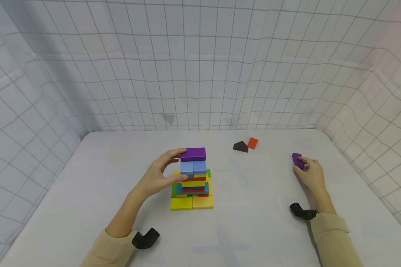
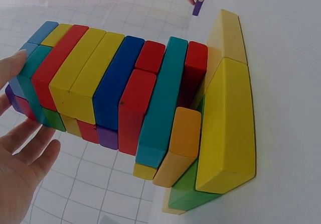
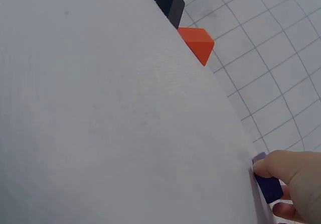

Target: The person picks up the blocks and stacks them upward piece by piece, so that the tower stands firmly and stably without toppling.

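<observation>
A tower of coloured wooden blocks [image 1: 194, 184] stands on the white table, topped by a lying purple block [image 1: 193, 154]. My left hand [image 1: 157, 176] is at its upper left side, fingers spread and fairly straight. Its index fingertip touches the left end of that top block, and the thumb rests lower down, by the light blue blocks [image 1: 199, 167]. In the left wrist view the other fingers [image 2: 30, 143] hang loose beside the tower. Far to the right, my right hand [image 1: 311, 174] pinches another purple block [image 1: 297, 160] between thumb and fingers, close over the table.
A black block [image 1: 241, 147] and an orange-red block [image 1: 253, 143] lie side by side toward the back of the table [image 1: 254, 222]. Yellow blocks [image 1: 181, 203] form the tower's wide base. White cloth with a grid pattern [image 1: 200, 74] hangs behind and at the sides.
</observation>
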Demonstrator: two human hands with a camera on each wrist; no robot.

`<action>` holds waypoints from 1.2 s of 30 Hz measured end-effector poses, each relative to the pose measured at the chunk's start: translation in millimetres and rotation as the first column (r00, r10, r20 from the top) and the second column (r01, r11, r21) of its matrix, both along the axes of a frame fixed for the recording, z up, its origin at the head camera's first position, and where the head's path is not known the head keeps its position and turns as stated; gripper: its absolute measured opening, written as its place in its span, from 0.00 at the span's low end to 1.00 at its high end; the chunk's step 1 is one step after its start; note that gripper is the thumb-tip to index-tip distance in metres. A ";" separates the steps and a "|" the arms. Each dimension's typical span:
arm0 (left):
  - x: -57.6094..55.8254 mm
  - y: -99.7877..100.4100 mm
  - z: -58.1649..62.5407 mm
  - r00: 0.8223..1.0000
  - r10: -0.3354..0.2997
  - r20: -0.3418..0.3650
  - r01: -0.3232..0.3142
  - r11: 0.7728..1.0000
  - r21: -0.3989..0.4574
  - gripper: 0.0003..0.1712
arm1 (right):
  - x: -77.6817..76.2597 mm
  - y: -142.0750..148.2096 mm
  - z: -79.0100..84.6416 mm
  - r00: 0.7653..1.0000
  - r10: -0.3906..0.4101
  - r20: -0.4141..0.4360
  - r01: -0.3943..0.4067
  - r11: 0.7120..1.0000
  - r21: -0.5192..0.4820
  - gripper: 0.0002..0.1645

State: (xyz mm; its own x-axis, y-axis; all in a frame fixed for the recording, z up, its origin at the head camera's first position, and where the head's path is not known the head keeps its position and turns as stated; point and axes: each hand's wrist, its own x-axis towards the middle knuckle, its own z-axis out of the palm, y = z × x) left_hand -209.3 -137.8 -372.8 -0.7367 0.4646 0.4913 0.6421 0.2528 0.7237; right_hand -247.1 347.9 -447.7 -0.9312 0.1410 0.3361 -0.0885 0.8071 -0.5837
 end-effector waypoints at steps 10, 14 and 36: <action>0.9 -0.1 0.4 1.000 -0.002 0.026 0.002 1.000 -0.001 0.39 | 4.1 0.0 6.0 0.995 0.042 0.086 -0.038 0.998 -0.050 0.23; 1.4 -0.5 0.6 0.999 0.005 0.033 -0.004 1.000 -0.003 0.39 | 5.4 -2.1 6.9 0.999 0.016 0.051 -0.015 1.000 -0.024 0.23; 1.3 1.5 0.7 1.000 0.010 -0.017 -0.010 0.999 -0.032 0.38 | 34.4 -199.5 122.9 0.661 0.706 -0.254 -0.735 0.678 -0.027 0.20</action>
